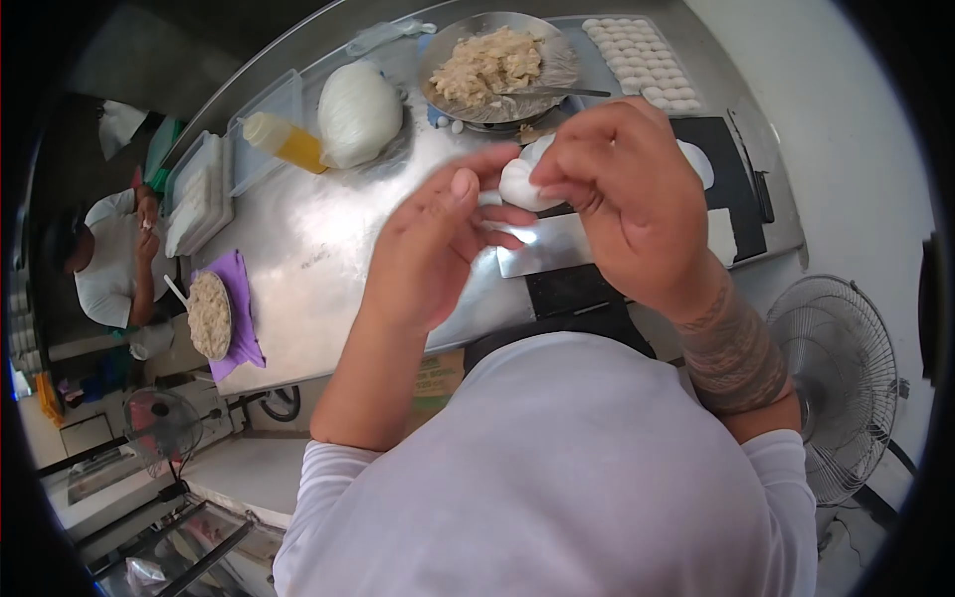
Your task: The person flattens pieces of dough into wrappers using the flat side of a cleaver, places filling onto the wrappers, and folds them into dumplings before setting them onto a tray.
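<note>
A small white dumpling (521,186) with a gathered, rounded dough skin is pinched between the thumb and fingers of my right hand (632,194), above the steel table. My left hand (438,224) is just left of it, palm toward the dumpling and fingers spread. Whether its fingertips touch the dough I cannot tell. Partly hidden behind my right hand, white dough wrappers (696,164) lie on a black board (734,164). A flat, shiny metal blade (547,246) rests below my hands.
Behind my hands stand a bowl of filling (487,65) with a metal utensil (557,93), a tray of dumplings (642,60), bagged dough (360,114) and an oil bottle (284,142). A co-worker (114,249) sits left, near a second filling bowl (210,315). A fan (836,388) stands right.
</note>
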Motion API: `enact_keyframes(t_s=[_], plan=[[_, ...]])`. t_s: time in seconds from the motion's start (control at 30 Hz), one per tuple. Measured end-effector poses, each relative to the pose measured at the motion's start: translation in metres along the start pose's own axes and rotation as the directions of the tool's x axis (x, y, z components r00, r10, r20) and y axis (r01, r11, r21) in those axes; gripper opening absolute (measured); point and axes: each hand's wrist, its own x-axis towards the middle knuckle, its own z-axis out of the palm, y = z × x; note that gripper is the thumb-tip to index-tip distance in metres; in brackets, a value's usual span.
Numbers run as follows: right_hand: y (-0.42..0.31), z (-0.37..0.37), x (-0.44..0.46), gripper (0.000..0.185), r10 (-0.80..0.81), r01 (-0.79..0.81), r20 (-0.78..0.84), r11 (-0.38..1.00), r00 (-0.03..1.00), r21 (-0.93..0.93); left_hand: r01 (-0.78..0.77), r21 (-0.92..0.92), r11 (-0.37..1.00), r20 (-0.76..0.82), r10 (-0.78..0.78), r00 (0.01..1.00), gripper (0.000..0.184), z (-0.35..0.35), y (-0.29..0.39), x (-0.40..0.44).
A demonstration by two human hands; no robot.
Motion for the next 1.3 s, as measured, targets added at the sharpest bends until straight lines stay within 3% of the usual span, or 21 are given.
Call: enact_keyframes(t_s=[0.07, 0.17, 0.23, 0.3, 0.4, 0.47, 0.53, 0.6, 0.67, 0.73, 0.83, 0.93, 1.13, 1.23, 1.3], plan=[[0.009, -0.011, -0.007, 0.014, -0.077, 0.078, 0.013, 0.993, 0.997, -0.094, 0.257, -0.353, 0.900, 0.193, -0.199, 0.961, 0.050, 0.005, -0.012, 0.011], [0.044, -0.033, -0.032, 0.031, -0.150, 0.176, 0.144, 0.967, 0.978, -0.183, 0.183, -0.217, 0.959, 0.058, -0.174, 0.983, 0.047, 0.022, -0.033, 0.031], [0.058, -0.049, -0.048, 0.055, -0.029, 0.014, 0.134, 0.994, 0.991, 0.107, 0.182, -0.150, 0.972, 0.066, -0.174, 0.983, 0.045, 0.025, -0.044, 0.047], [0.075, -0.075, -0.071, 0.095, 0.078, -0.125, 0.224, 0.971, 0.971, 0.206, 0.194, -0.137, 0.971, 0.092, -0.183, 0.979, 0.046, 0.026, -0.053, 0.063], [0.100, -0.107, -0.125, 0.087, 0.327, -0.344, 0.124, 0.924, 0.937, 0.168, 0.214, -0.160, 0.964, 0.080, -0.203, 0.976, 0.044, 0.038, -0.063, 0.082], [0.110, -0.126, -0.170, 0.080, 0.550, -0.560, 0.132, 0.827, 0.825, 0.052, 0.106, 0.199, 0.974, -0.054, -0.097, 0.994, 0.043, 0.051, -0.081, 0.098], [0.114, -0.137, -0.211, 0.074, 0.698, -0.703, 0.109, 0.712, 0.708, 0.005, 0.010, 0.507, 0.862, -0.080, 0.035, 0.996, 0.044, 0.061, -0.105, 0.118], [0.113, -0.142, -0.245, 0.069, 0.785, -0.789, 0.082, 0.614, 0.614, 0.031, -0.087, 0.732, 0.676, -0.013, 0.141, 0.990, 0.045, 0.064, -0.132, 0.145], [0.110, -0.148, -0.268, 0.067, 0.805, -0.808, 0.075, 0.589, 0.589, 0.023, -0.209, 0.872, 0.442, 0.119, 0.223, 0.968, 0.043, 0.059, -0.161, 0.181], [0.109, -0.153, -0.282, 0.065, 0.825, -0.828, 0.074, 0.560, 0.560, 0.029, -0.282, 0.932, 0.229, 0.224, 0.247, 0.943, 0.042, 0.046, -0.190, 0.226], [0.108, -0.162, -0.289, 0.062, 0.860, -0.864, 0.082, 0.501, 0.503, 0.047, -0.199, 0.966, 0.163, 0.148, 0.280, 0.948, 0.038, 0.032, -0.224, 0.293], [0.112, -0.170, -0.296, 0.060, 0.864, -0.868, 0.084, 0.494, 0.496, 0.046, -0.142, 0.990, -0.018, 0.139, 0.372, 0.918, 0.037, 0.017, -0.244, 0.346], [0.113, -0.185, -0.311, 0.058, 0.891, -0.888, 0.020, 0.451, 0.455, 0.088, 0.071, 0.994, -0.087, -0.055, 0.176, 0.983, 0.040, 0.012, -0.260, 0.386], [0.113, -0.188, -0.323, 0.058, 0.909, -0.901, -0.023, 0.415, 0.416, 0.126, 0.076, 0.993, -0.087, -0.063, 0.143, 0.988, 0.042, 0.012, -0.260, 0.394], [0.116, -0.191, -0.328, 0.058, 0.912, -0.903, -0.030, 0.410, 0.410, 0.129, 0.079, 0.992, -0.102, -0.065, 0.133, 0.989, 0.053, 0.014, -0.259, 0.398]])
